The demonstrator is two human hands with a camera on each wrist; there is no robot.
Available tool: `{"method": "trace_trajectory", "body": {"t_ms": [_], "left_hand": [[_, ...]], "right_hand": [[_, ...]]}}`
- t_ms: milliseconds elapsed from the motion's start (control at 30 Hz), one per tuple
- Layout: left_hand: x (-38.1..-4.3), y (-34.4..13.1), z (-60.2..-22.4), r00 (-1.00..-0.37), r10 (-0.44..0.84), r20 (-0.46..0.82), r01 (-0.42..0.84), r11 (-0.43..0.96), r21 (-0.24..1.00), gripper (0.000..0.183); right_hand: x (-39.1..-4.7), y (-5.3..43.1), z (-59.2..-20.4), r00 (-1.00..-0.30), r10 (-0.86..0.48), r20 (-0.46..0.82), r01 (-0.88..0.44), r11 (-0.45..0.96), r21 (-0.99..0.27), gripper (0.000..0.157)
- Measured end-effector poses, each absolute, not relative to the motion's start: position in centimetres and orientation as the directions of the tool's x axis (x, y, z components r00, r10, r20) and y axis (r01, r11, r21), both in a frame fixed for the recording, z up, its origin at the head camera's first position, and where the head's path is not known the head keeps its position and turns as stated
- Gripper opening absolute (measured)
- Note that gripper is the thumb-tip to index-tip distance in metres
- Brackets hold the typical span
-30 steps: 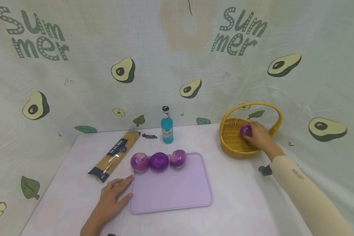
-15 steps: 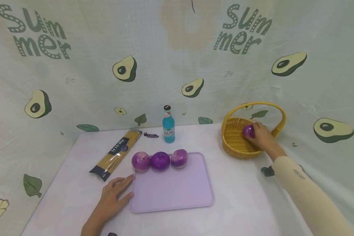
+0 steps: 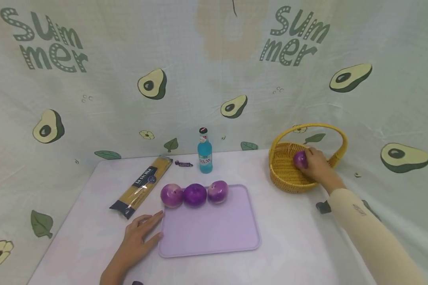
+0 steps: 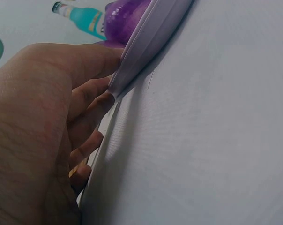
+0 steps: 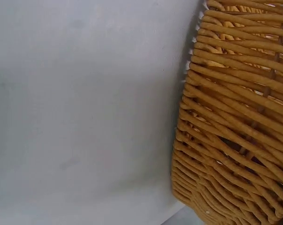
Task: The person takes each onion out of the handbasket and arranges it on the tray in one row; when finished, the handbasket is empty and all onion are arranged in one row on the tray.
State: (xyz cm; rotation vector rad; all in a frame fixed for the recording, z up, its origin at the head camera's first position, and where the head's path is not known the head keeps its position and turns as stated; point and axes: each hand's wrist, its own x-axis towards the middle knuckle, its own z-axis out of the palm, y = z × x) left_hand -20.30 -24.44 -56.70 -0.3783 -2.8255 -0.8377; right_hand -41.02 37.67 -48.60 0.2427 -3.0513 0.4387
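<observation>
In the head view my right hand point(image 3: 317, 164) reaches into a yellow wicker basket point(image 3: 289, 187) and grips a round, glossy purple vegetable point(image 3: 300, 160), perhaps an onion. The right wrist view shows the basket's woven wall point(image 5: 235, 117) but neither that hand nor what it holds. My left hand point(image 3: 133, 241) lies beside the lilac tray point(image 3: 210, 233), its fingertips at the left rim. Up close in the left wrist view, the left hand point(image 4: 38, 103) touches the tray rim point(image 4: 153, 40) with fairly straight fingers. Three similar purple vegetables point(image 3: 195, 195) line the tray's far left edge.
Behind the tray stands a blue bottle point(image 3: 205, 155). A small wrapped candy point(image 3: 183, 164) and a spaghetti pack point(image 3: 141, 185) lie to its left. The basket's tall handle point(image 3: 314, 126) arches over the right hand. A patterned cloth point(image 3: 185, 59) hangs behind the table.
The whole head view has shifted slightly. Against the basket and the tray, both hands and the gripped purple vegetable look nearly still.
</observation>
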Motion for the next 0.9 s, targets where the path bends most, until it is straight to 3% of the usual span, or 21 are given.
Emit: {"method": "trace_trajectory", "body": {"t_ms": [433,900], "left_hand": [[-20.1,-24.3,-56.4,-0.954,0.194,0.228,0.285,0.818,0.499,0.059],[-19.9,-24.1,-55.9,-0.964,0.183,0.193,0.257,0.821,0.51,0.059]], "right_hand": [[-39.1,36.2,-46.7,-0.994,-0.103,0.029,-0.107,0.93,-0.352,0.086],[-37.4,35.6,-46.0,-0.99,-0.132,0.056,-0.144,0.922,-0.359,0.086]]}}
